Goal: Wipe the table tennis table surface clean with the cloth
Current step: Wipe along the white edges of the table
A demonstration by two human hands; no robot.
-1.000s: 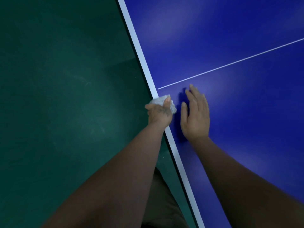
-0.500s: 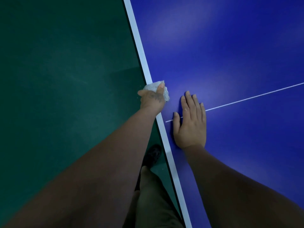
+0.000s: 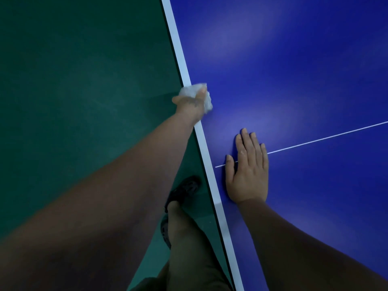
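The left hand (image 3: pixel 192 106) holds the cloth (image 3: pixel 196 95), a small white wad, with its fingers curled round it. The cloth sits right on the white edge stripe (image 3: pixel 178 53) of the blue desk (image 3: pixel 294 70), half on the stripe and half on the blue. The right hand (image 3: pixel 248 171) lies flat on the desk with its fingers straight and close together, and it holds nothing. It covers part of the thin white line (image 3: pixel 325 137) that crosses the desk. The cloth is at about 11 o'clock from the right hand, near it but not touching. The left hand is the one on the cloth, so it will likely do the wiping. The edge stripe runs long, from 11 o'clock down to 5 o'clock, and the cloth could slide along it toward 11 o'clock. Most of the blue top spreads out toward 1 and 3 o'clock and runs out of view. The cloth is blurry, and the hand hides much of it. I cannot see any dirt. A leg and a dark shoe (image 3: pixel 184 190) show below, on the green floor (image 3: pixel 84 80).
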